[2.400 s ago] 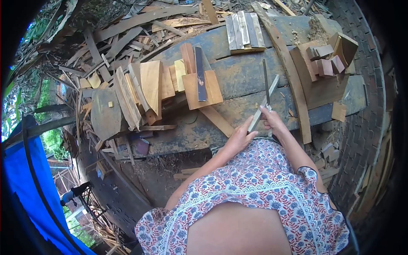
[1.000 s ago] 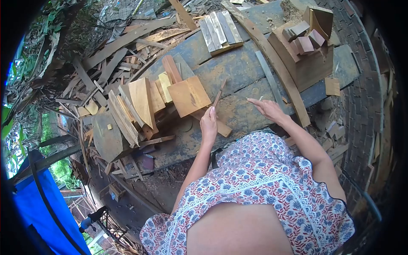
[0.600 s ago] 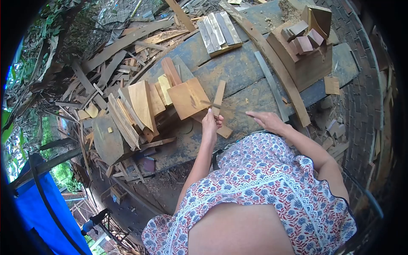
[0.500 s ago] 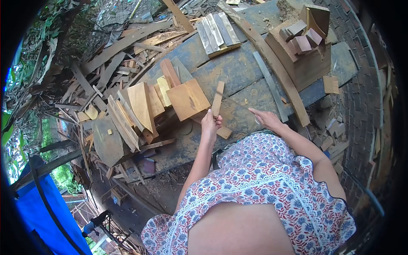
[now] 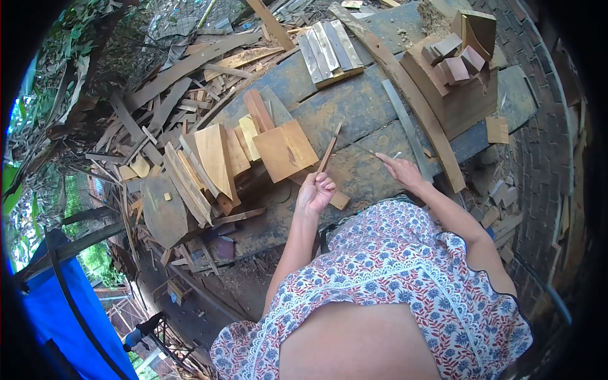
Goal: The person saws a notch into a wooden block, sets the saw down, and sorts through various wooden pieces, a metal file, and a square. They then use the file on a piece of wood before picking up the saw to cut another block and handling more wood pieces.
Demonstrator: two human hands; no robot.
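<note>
My left hand (image 5: 316,192) is closed round the lower end of a narrow wood strip (image 5: 329,147), which points up and away and shows its thin edge. In my right hand (image 5: 401,172) is a thin, dark, knife-like tool (image 5: 365,151), its tip directed left toward the strip; the fingers cover most of its handle. Tool and strip are apart. Just left of the strip, a square wooden block (image 5: 286,151) sits at the end of a row of wood pieces. Below my left hand, the end of another wood piece (image 5: 340,201) rests on the worn bench (image 5: 364,126).
A long curved board (image 5: 405,95) crosses the bench on the right, beside a large wooden block (image 5: 465,104) topped with small blocks. Grey-faced strips (image 5: 330,52) lie at the far side. Wood offcuts (image 5: 183,82) are heaped to the left.
The strip in my left hand has turned from its broad face to its narrow edge as the wrist rotated. My right hand has moved slightly up, still holding the tool.
</note>
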